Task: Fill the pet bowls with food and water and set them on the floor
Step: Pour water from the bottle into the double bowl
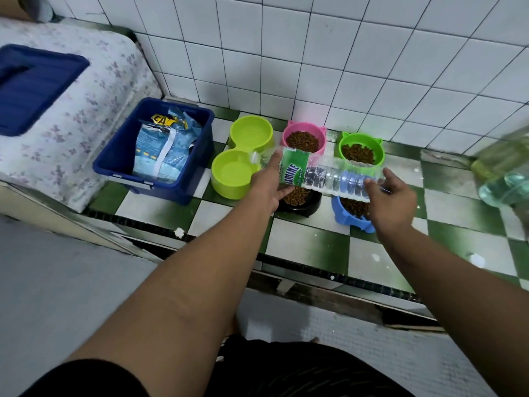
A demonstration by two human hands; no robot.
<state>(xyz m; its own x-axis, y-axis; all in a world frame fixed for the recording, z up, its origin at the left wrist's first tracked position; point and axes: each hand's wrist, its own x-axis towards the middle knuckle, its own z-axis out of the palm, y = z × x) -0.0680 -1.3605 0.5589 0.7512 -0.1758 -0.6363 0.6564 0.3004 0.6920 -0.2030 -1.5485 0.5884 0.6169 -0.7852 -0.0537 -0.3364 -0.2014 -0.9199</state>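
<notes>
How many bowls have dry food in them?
4: pink bowl and green bowl at the back; black bowl and blue bowl nearer, both partly hidden behind the water bottle.

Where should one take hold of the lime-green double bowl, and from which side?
Probably at the two outer ends, one hand each, from above: the lime-green double bowl is long, lies flat and seems to hold water, so level lifting matters.

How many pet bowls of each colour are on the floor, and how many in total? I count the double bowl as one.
Lime double bowl: 1
Pink bowl: 1
Green bowl: 1
Black bowl: 1
Blue bowl: 1
Total: 5
</notes>
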